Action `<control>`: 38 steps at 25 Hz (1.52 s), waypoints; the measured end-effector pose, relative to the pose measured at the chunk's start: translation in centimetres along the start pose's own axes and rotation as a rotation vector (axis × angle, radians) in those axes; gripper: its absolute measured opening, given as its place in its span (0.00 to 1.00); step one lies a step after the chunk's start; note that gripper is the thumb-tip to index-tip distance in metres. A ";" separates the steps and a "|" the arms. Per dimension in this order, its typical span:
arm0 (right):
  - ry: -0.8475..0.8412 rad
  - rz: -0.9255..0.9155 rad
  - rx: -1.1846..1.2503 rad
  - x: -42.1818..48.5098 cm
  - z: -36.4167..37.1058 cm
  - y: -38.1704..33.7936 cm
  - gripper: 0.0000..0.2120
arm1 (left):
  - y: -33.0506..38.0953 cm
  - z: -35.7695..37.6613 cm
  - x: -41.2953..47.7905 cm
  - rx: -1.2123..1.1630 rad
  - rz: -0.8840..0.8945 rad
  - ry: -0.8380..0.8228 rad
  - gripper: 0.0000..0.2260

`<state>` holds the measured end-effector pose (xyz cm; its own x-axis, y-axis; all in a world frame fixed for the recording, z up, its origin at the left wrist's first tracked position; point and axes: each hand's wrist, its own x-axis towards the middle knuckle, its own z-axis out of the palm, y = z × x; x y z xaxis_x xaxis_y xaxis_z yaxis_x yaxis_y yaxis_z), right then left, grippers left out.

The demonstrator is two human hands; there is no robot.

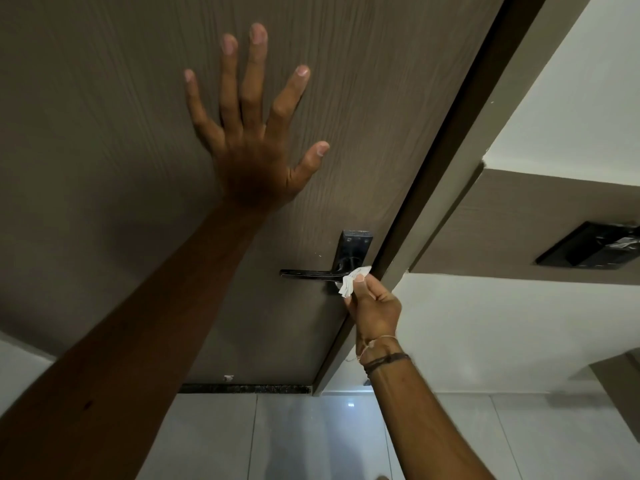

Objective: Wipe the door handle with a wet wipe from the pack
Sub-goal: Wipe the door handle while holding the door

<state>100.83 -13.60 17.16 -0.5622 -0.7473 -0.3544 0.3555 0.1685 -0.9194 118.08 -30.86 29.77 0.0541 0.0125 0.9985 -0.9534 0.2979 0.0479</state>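
Note:
A black lever door handle [304, 273] with a black backplate [355, 245] sits on the brown wood-grain door [121, 98]. My right hand [374, 306] pinches a crumpled white wet wipe [350, 283] and presses it against the handle's right end, near the pivot. My left hand [256, 133] lies flat on the door above the handle, fingers spread wide, holding nothing. The wipe pack is not in view.
The door frame [450, 188] runs diagonally just right of the handle. A black switch panel [588, 249] sits on a brown wall band at the right. White wall and glossy light floor tiles [294, 438] lie below.

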 end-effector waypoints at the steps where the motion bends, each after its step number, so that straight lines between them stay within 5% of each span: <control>1: 0.066 -0.293 -0.297 0.1 -0.2 0.4 0.13 | 0.1 0.0 0.0 -0.002 0.000 -0.001 0.37; 3: 0.029 -0.741 -0.719 0.0 -1.2 0.4 0.15 | 0.1 -0.1 0.1 0.005 -0.001 -0.003 0.37; 5: -0.202 -1.036 -1.136 0.5 -1.9 -0.1 0.22 | 0.0 0.0 0.0 0.008 0.003 -0.004 0.37; 8: -0.374 -1.223 -1.729 0.4 -1.0 -1.8 0.29 | -0.2 0.3 -0.1 0.006 0.008 -0.013 0.38; 13: -0.302 -1.439 -2.080 -0.7 1.0 -5.4 0.21 | -0.3 0.5 -0.1 -0.011 -0.006 -0.010 0.39; 16: -0.446 -1.408 -2.067 -0.5 1.9 -6.9 0.20 | -0.3 0.2 0.1 -0.021 -0.018 -0.023 0.38; 25: -0.538 -1.196 -2.028 0.9 2.0 -8.1 0.13 | 0.1 -0.1 0.3 0.001 0.002 -0.030 0.38; 31: -0.454 -1.362 -1.967 0.1 0.5 -7.0 0.26 | 0.0 0.2 0.2 0.001 -0.006 -0.016 0.39; 34: -0.402 -1.378 -1.969 -0.9 3.0 -5.2 0.20 | 0.1 0.4 0.1 -0.015 0.004 -0.006 0.39; 38: -0.586 -1.269 -1.535 -3.0 7.3 -2.3 0.06 | -0.2 0.5 0.0 -0.040 -0.026 0.007 0.39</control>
<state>107.15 -16.48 21.59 0.4209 -0.8725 0.2481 -0.8969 -0.4412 -0.0298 118.16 -31.38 29.76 0.0808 0.0115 0.9967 -0.9392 0.3358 0.0723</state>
